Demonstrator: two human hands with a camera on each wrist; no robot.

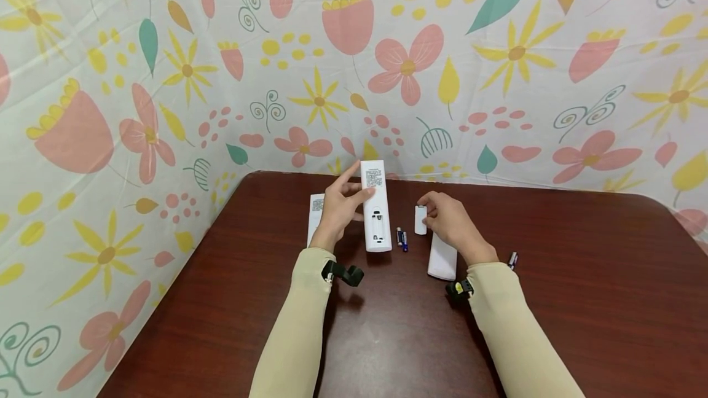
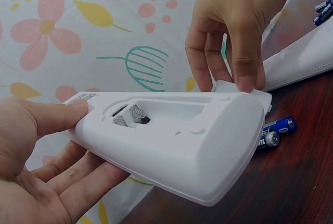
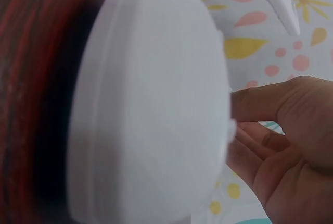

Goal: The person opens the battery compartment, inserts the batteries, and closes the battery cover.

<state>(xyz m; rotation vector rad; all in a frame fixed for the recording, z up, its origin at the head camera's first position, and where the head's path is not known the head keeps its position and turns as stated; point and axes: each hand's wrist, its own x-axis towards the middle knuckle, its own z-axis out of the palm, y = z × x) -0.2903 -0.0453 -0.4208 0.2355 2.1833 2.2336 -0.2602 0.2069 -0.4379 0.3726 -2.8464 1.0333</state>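
Note:
My left hand (image 1: 338, 207) grips a white remote control (image 1: 383, 201) by its upper side, thumb on the back and fingers beneath. Its back faces up, and in the left wrist view the uncovered battery compartment (image 2: 171, 113) shows bare spring contacts. To the right, my right hand (image 1: 452, 221) pinches a small white battery cover (image 1: 420, 223) between thumb and fingers. Two blue-and-silver batteries (image 1: 405, 242) lie on the table between the hands. Below my right hand is a second white remote (image 1: 443, 261), filling much of the right wrist view.
A third white remote (image 1: 314, 220) lies partly hidden behind my left hand. Beside the right sleeve, more battery ends (image 1: 512, 260) show on the dark wooden table (image 1: 381, 336). A flower-patterned cloth (image 1: 343, 97) hangs along the table's back and left edges.

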